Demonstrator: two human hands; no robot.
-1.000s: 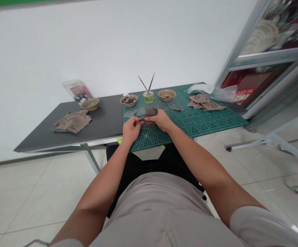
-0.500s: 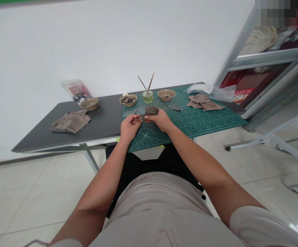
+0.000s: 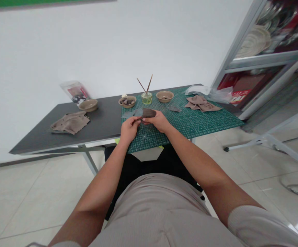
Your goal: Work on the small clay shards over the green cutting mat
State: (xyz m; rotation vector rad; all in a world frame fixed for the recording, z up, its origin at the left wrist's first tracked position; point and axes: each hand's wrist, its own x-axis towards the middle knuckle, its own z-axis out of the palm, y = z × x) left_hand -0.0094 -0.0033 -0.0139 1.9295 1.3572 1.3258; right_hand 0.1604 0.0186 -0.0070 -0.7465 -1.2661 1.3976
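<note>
My right hand (image 3: 159, 120) is closed around a dark brown, curved piece (image 3: 149, 113) that looks like a pottery shard, held just above the green cutting mat (image 3: 190, 125). With thumb and fingers pinched together, my left hand (image 3: 130, 129) meets the piece's lower left edge. Whatever is between those left fingertips is too small to make out. Behind the hands lie thin grey-blue flat pieces (image 3: 128, 115) on the mat. Another grey flat piece (image 3: 174, 108) rests to the right of my right hand.
A bowl of dark fragments (image 3: 127, 102), a glass jar (image 3: 146, 98) with two thin brushes and another bowl (image 3: 164, 96) stand at the back. Brown cloths (image 3: 70, 122) lie at both sides. A third bowl (image 3: 88, 105) and a clear package (image 3: 74, 92) are at left, plastic bags (image 3: 208, 92) at right.
The dark brown piece has tilted lower and leftward in my right hand. My left fingertips have come up against its edge. The view has shifted slightly.
</note>
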